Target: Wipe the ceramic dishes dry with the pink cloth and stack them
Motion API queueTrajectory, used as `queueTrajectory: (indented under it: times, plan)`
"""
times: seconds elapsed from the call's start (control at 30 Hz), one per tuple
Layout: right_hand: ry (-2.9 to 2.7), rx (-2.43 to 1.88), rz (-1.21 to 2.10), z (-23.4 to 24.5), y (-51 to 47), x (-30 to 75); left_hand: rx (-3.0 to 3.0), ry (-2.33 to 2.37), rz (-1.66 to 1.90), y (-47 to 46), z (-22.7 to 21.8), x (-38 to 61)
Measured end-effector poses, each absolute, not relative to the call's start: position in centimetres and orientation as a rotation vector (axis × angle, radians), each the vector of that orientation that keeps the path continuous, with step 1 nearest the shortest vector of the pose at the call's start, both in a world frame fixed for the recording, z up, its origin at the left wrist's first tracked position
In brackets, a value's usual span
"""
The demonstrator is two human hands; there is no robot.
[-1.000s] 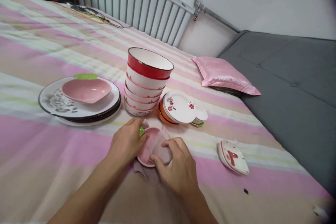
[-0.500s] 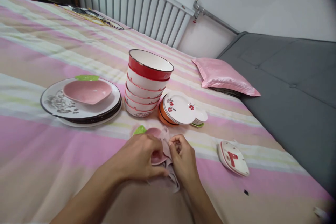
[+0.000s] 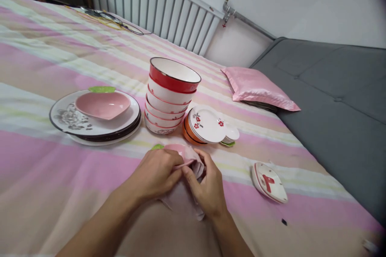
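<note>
Between my hands is a pink bowl (image 3: pixel 175 148) with a green leaf-shaped handle (image 3: pixel 157 146), partly covered by my fingers. My left hand (image 3: pixel 161 168) is closed on the near left rim of this bowl. A thin greyish-pink cloth (image 3: pixel 197 166) wraps over the bowl's right side and hangs down below it. My right hand (image 3: pixel 208 184) pinches the cloth against the bowl's rim, thumb in front. Just behind my hands stands a leaning stack of red and white bowls (image 3: pixel 171 106).
To the left, a matching pink bowl (image 3: pixel 104 106) sits on stacked plates (image 3: pixel 64 108). Right of the bowl stack are small flowered plates (image 3: pixel 208 126) over orange bowls (image 3: pixel 188 134). Farther right lie white dishes with red (image 3: pixel 273 184). A pink pillow (image 3: pixel 261 88) rests by the grey headboard (image 3: pixel 325 88).
My left fingers have come from above the bowl's inside onto its near rim. My right hand has folded the cloth over the rim, and the bowl has tilted.
</note>
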State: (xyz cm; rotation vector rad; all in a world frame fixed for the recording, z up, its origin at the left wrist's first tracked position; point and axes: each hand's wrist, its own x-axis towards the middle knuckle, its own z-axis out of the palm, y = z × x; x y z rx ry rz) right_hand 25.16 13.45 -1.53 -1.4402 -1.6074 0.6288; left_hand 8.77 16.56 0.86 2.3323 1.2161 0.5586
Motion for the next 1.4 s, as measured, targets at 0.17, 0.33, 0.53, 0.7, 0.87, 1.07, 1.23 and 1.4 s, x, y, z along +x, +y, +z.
queueTrajectory:
  times: [0.17,0.33,0.53,0.7,0.87,1.07,1.23,1.4]
  plan:
    - [-1.458,-1.34,0.685,-2.0,13.4,25.2,1.924,1.157,0.854,16.7,1.7,8.6]
    - [-1.273,-1.327,0.566,-2.0,13.2,25.3,1.259,1.027,1.005,16.6,1.6,8.6]
    - [-1.101,-1.316,0.467,-1.8,12.8,24.9,0.825,0.968,0.994,16.7,1.3,8.6]
    - [-1.542,-1.206,0.321,-1.7,12.0,24.5,0.877,0.964,0.973,16.4,1.7,9.1]
    - [-2.037,-1.033,0.208,-2.0,11.9,23.7,0.937,0.939,0.97,16.2,1.8,9.8]
    - [-2.169,-1.155,0.177,-2.5,12.3,23.4,0.905,0.984,0.975,16.3,1.5,9.6]
    - [-2.09,-1.226,0.357,-2.8,12.4,23.7,0.834,0.989,0.967,16.3,1.3,9.4]
    - [-1.939,-1.279,0.686,-3.0,12.4,24.0,0.778,1.02,0.985,16.4,1.3,9.1]
